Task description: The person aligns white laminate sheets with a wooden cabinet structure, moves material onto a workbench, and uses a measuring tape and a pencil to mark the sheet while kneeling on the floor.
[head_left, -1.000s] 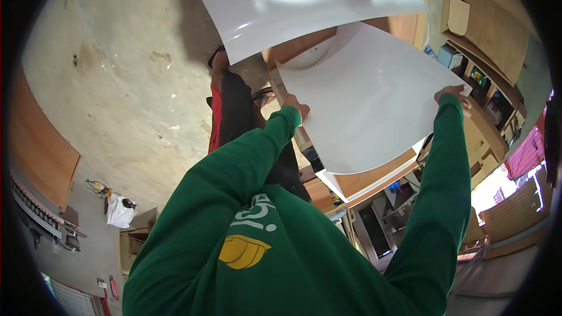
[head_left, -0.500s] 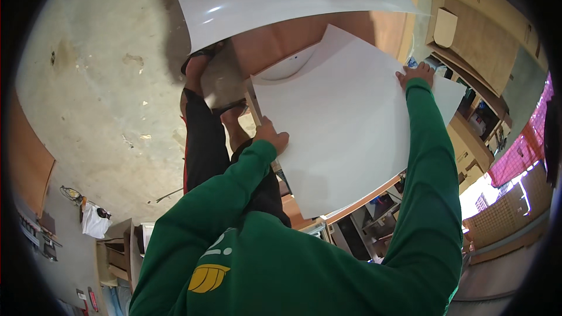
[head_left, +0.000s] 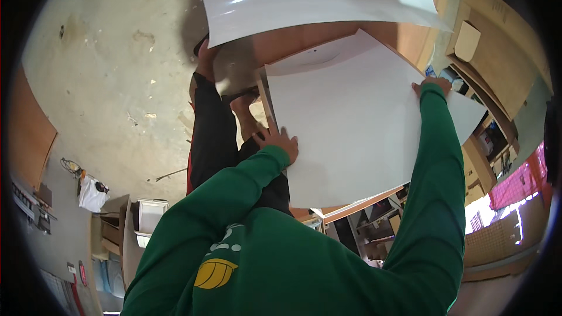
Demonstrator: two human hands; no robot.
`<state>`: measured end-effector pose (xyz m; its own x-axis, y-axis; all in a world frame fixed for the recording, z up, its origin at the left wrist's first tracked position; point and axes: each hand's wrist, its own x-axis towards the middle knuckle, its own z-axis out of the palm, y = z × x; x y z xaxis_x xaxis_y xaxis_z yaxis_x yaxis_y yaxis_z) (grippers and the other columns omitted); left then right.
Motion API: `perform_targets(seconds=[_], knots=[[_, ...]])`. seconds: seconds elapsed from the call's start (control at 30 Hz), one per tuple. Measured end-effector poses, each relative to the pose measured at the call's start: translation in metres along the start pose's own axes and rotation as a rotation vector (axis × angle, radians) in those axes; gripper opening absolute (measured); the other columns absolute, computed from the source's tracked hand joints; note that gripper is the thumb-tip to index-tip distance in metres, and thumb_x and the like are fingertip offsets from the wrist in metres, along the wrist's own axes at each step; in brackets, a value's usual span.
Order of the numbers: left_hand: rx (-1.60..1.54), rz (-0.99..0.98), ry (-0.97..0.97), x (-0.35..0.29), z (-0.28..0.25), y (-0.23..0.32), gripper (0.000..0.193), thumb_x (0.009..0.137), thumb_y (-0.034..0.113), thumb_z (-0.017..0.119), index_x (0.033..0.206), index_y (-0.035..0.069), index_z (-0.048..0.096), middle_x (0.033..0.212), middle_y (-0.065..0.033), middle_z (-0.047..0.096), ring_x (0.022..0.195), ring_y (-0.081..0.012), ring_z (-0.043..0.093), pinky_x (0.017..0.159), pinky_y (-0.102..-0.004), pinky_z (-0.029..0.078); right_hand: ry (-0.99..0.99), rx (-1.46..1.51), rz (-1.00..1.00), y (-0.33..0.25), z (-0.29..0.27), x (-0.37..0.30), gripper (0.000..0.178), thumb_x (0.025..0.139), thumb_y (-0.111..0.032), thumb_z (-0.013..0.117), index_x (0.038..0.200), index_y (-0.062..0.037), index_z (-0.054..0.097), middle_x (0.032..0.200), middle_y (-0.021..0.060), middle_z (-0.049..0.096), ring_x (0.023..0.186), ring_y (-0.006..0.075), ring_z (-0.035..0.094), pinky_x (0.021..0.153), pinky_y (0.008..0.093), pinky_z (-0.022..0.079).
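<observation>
A large white flexible sheet (head_left: pixel 351 129) lies over a brown wooden board (head_left: pixel 266 90), which shows along its left edge. Spread fingers of my left hand (head_left: pixel 278 143) rest at the sheet's left edge, near my knee. At the sheet's far right edge, my right hand (head_left: pixel 436 86) holds the rim, its thumb apart on the white face; the other fingertips are partly hidden. Near the far end, the sheet bulges slightly around a faint curved mark (head_left: pixel 316 55).
A second white sheet (head_left: pixel 316 0) curves above the far end. Brown cardboard (head_left: pixel 497 41) and a wooden shelf unit with tools (head_left: pixel 374 222) lie to the right and below. A white bag (head_left: pixel 93 192) and a white bin (head_left: pixel 151 216) stand lower left on the concrete.
The white sheet now lies flatter and covers more of the board's far left corner. My left hand has loosened from gripping the edge to spread fingers. The view has shifted slightly.
</observation>
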<state>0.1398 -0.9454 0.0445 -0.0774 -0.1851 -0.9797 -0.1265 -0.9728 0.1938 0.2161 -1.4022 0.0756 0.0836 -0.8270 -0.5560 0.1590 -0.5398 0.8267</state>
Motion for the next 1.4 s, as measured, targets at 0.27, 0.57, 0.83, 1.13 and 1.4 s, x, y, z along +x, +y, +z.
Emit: perform_targets(seconds=[0.27,0.57,0.83,1.13,1.4], knots=[[0.030,0.227,-0.078,0.025,0.012,-0.005,0.070,0.103,0.051,0.022,0.158,0.007,0.030,0.166,-0.0125,0.025,0.155,-0.0419,0.007,0.113,-0.0795,-0.006,0.202,0.091,-0.074,-0.001,0.023,-0.001,0.068,0.087,-0.071,0.058,0.133,-0.0213,0.066,0.140,0.0154,0.056,0.134,0.0308,0.046,0.107,0.0446,0.035],[0.176,0.125,-0.440,0.027,-0.053,0.033,0.092,0.098,0.070,0.009,0.147,0.005,0.051,0.157,-0.0248,0.039,0.154,-0.0466,0.002,0.116,-0.0682,-0.015,0.063,0.162,-0.194,-0.004,0.013,0.023,0.064,0.087,-0.066,0.063,0.130,-0.0198,0.069,0.141,0.0165,0.055,0.137,0.0339,0.045,0.117,0.0496,0.030],[0.073,0.395,-0.143,0.051,0.006,0.005,0.086,0.099,0.070,0.009,0.161,0.013,0.026,0.161,-0.0186,0.035,0.154,-0.0454,0.007,0.116,-0.0733,-0.009,0.055,0.031,-0.196,-0.036,0.011,0.021,0.064,0.087,-0.066,0.063,0.132,-0.0197,0.069,0.146,0.0152,0.050,0.137,0.0328,0.042,0.111,0.0478,0.035],[0.203,0.247,-0.405,0.060,-0.013,0.023,0.085,0.099,0.068,0.010,0.160,0.012,0.029,0.158,-0.0163,0.042,0.155,-0.0367,0.015,0.114,-0.0722,-0.015,0.102,-0.136,-0.199,-0.072,0.031,0.048,0.070,0.087,-0.065,0.064,0.136,-0.0151,0.064,0.148,0.0126,0.048,0.139,0.0323,0.040,0.110,0.0473,0.032],[-0.177,0.303,-0.459,0.108,0.035,0.034,0.095,0.095,0.076,0.018,0.163,0.011,0.012,0.167,-0.0244,0.008,0.153,-0.0439,0.017,0.121,-0.0666,0.007,-0.036,-0.329,-0.173,-0.090,0.031,0.075,0.075,0.084,-0.064,0.068,0.141,-0.0152,0.060,0.152,0.0136,0.045,0.137,0.0330,0.043,0.107,0.0497,0.036]])
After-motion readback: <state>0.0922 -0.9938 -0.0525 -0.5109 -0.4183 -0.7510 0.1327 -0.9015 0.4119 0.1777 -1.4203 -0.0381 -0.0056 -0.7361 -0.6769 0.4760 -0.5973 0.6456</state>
